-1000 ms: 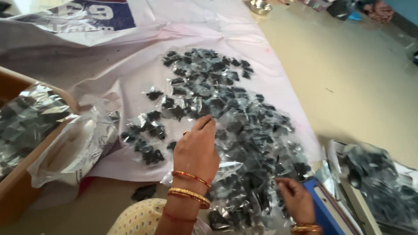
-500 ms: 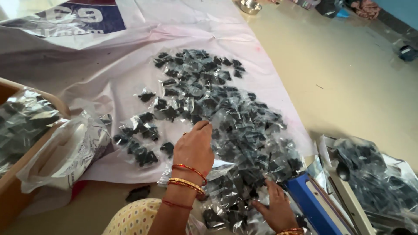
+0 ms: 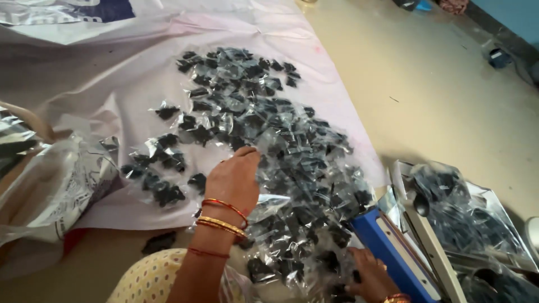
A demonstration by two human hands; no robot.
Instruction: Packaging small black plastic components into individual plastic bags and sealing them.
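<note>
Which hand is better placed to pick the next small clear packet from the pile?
Probably the left hand: it rests on the packet pile, fingers among packets. The right hand sits low beside the blue sealer, at the pile's edge.

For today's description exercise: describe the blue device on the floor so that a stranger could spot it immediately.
Start at the pale sheet spread on the floor and covered with small clear packets of dark pieces. Go to its lower right corner, beside the right hand. There lies the blue device: a long, solid blue bar with a pale arm, unlike the crinkly packets around it.
</note>
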